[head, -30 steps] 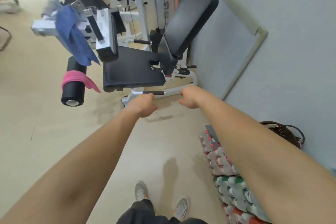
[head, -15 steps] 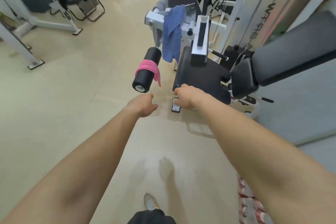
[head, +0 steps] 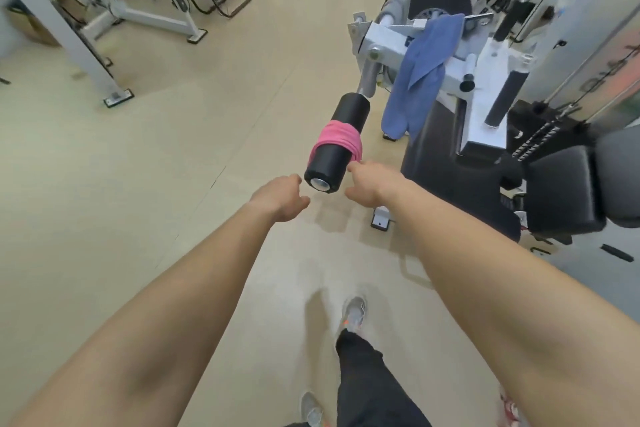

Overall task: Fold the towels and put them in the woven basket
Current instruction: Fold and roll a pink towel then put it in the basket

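Leg-extension machine now filling the right of the view, where a second ago it was further off; person closing in. Blue towel hanging over its white frame, pink towel wrapped around the black foam roller. Both hands empty, fingers loosely spread: right hand nearly touching the pink towel, left hand just beside the roller end. Pick-up looking imminent; folding not begun, woven basket out of view.

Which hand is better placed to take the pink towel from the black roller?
Right. The right hand reaches the pink towel hanging edge; the left hand is below the black roller end, farther away.
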`<state>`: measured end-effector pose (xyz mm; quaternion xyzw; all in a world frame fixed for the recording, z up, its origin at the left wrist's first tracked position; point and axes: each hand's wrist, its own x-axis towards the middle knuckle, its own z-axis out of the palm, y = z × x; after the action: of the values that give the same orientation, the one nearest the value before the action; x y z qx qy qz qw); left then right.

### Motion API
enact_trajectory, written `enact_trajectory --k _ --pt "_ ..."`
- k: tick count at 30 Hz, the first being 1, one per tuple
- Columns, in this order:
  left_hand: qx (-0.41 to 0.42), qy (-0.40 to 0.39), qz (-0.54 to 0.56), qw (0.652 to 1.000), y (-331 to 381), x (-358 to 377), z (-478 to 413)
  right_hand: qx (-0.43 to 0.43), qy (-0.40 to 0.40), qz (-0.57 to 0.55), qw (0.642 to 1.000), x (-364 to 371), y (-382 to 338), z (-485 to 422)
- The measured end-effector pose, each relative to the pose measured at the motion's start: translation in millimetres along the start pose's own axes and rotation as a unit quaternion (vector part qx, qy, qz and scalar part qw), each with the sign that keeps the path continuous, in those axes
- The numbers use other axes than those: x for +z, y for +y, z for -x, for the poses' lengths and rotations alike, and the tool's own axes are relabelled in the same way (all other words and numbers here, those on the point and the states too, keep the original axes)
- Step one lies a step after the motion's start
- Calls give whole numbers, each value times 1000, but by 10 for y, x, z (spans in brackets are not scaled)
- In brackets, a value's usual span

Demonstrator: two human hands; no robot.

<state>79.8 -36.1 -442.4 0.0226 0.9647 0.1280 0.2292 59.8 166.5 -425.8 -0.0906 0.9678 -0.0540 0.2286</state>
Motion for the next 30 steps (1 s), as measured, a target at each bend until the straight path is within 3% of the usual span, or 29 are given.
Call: enact_trajectory --k 12,21,30 --pt "-37 -32 29 998 -70 -228 -2337 6 -36 -45 998 -86 580 -2438" --pt "-46 -34 86 995 -137 310 -3869 74 -59 -79 992 495 983 -3785" --pt "19 -23 106 994 -258 993 -5048 88 -6 -105 991 1298 1207 -4631"
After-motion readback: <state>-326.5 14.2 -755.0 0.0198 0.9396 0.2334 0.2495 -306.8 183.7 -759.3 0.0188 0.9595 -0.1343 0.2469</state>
